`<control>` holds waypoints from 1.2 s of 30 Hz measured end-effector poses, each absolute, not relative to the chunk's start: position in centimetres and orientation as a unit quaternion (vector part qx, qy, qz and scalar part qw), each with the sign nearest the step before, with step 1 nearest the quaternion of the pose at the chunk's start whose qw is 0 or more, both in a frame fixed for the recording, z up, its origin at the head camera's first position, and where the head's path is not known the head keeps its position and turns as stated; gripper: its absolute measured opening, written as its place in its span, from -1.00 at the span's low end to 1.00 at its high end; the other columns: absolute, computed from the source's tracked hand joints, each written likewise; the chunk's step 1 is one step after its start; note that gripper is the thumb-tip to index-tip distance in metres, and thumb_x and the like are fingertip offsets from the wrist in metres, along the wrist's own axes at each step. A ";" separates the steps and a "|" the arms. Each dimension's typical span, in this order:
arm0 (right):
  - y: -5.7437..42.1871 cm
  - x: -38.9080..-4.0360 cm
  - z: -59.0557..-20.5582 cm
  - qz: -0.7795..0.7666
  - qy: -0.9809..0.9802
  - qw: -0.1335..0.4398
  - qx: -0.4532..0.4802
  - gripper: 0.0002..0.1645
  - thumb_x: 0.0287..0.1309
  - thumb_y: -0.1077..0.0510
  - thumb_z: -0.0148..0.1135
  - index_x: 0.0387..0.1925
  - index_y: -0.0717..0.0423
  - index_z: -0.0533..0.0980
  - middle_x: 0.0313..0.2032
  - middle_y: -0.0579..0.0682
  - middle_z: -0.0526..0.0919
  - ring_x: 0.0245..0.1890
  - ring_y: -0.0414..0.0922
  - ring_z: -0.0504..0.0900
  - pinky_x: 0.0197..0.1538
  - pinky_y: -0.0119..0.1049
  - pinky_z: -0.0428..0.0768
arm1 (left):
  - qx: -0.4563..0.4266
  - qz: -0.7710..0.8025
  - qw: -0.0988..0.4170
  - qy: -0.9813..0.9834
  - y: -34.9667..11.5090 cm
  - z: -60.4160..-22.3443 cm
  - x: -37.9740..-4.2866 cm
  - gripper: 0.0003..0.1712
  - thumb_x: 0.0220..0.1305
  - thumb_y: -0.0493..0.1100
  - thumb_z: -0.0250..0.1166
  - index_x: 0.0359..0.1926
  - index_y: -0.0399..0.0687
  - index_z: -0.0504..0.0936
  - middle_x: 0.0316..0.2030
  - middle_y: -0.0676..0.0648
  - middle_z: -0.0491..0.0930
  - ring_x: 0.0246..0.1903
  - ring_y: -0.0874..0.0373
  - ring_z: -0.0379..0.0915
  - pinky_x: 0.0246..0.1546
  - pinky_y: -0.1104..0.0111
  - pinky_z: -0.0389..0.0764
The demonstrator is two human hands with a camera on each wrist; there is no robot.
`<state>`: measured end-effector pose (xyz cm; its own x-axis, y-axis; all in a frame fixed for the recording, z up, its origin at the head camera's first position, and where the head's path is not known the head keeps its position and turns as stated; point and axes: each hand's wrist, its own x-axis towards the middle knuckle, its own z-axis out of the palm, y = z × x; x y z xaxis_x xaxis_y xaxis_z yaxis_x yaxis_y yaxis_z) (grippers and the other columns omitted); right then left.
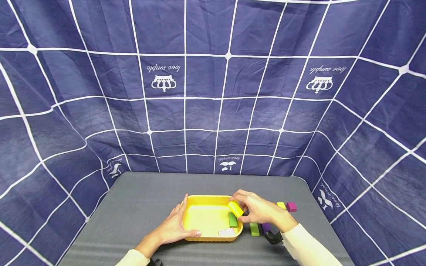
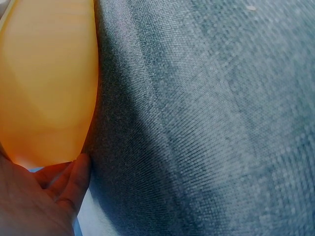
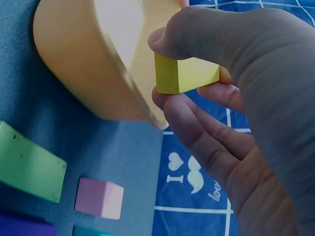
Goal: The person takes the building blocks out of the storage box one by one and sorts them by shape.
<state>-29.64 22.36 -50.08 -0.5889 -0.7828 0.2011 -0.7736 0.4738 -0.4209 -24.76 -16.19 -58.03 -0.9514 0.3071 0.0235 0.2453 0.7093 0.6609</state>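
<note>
A shallow yellow plastic bin [image 1: 203, 238] lies on the grey surface in the head view. My left hand [image 1: 173, 225] grips its left end, thumb at the front rim and fingers along the far left side; in the left wrist view the fingers [image 2: 74, 182] bend round the bin's end. My right hand [image 1: 256, 208] pinches a yellow block [image 1: 235, 209] between thumb and fingertips, tilted over the bin's right end. The right wrist view shows that yellow block [image 3: 167, 73] beside the rim. Inside the bin are a green block [image 1: 232, 220] and a pale pink block [image 1: 227, 232].
Right of the bin lie a light green block [image 1: 254, 229], a purple block [image 1: 266, 227], another yellow block [image 1: 281, 205] and a magenta block [image 1: 291, 207]. A teal block [image 3: 93, 231] shows partly in the right wrist view. A blue checked cloth [image 1: 206, 111] encloses the back and sides.
</note>
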 end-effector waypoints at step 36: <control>30.8 -27.3 -53.1 -0.310 0.871 -0.051 -0.377 -0.27 0.15 0.26 0.83 0.34 0.14 0.71 0.10 -0.02 0.76 -0.24 -0.35 0.75 -0.18 -0.36 0.83 | 0.148 0.353 0.042 0.923 -16.1 -58.1 -24.8 0.85 -0.01 0.48 0.82 0.94 -0.11 -0.15 0.64 -0.36 0.45 0.55 -0.23 0.47 0.54 -0.27 0.58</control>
<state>-27.27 30.80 -53.06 -0.7106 -0.6255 0.3222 -0.6884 0.5233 -0.5022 -24.83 -16.07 -58.08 -0.9525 0.3032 0.0273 0.2439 0.7064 0.6644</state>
